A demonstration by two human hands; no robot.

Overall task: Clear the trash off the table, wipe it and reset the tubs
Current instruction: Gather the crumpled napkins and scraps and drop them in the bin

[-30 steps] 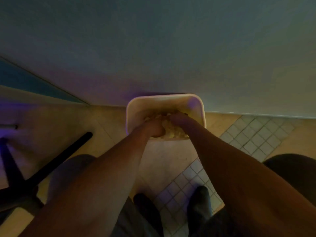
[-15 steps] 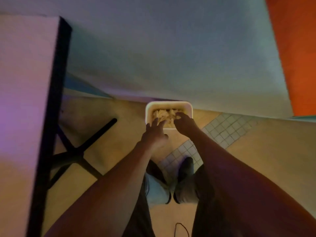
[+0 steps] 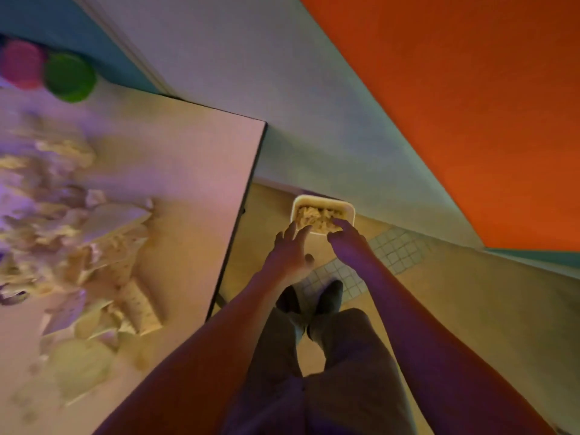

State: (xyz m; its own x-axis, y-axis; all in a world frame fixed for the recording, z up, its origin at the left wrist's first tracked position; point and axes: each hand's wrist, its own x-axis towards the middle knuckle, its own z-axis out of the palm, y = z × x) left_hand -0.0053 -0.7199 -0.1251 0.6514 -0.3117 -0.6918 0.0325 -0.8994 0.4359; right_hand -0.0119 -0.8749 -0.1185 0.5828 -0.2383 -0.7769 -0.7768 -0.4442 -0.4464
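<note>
**Both hands open over the trash bin**

Neither hand holds anything. Left hand (image 3: 290,254) hangs with its fingers spread and straight just above the near edge of the bin (image 3: 323,203), and its fingertips reach over the near-left corner. Right hand (image 3: 348,243) is beside it, palm down, fingers loosely extended, and its fingertips lie over the near-right part of the bin, at the crumpled paper (image 3: 317,217) inside. Whether these fingertips touch the paper, I cannot tell.

Far to the left of the bin, at the back of the table (image 3: 194,171), stand a pink tub (image 3: 20,64) and a green tub (image 3: 69,77), touching each other. Nearer to the person, still well left of the bin, a blurred heap of paper trash (image 3: 78,246) covers much of the table top. The dark table edge runs between this heap and the bin.

The bin is a pale rectangular container that stands on the floor against the wall (image 3: 314,120), to the right of the table corner, and it is filled with crumpled paper. Just nearer than the bin are the person's two dark shoes (image 3: 326,296) on a patch of small tiles (image 3: 389,249). Right of the bin and above it, an orange panel (image 3: 455,105) covers the wall.
</note>
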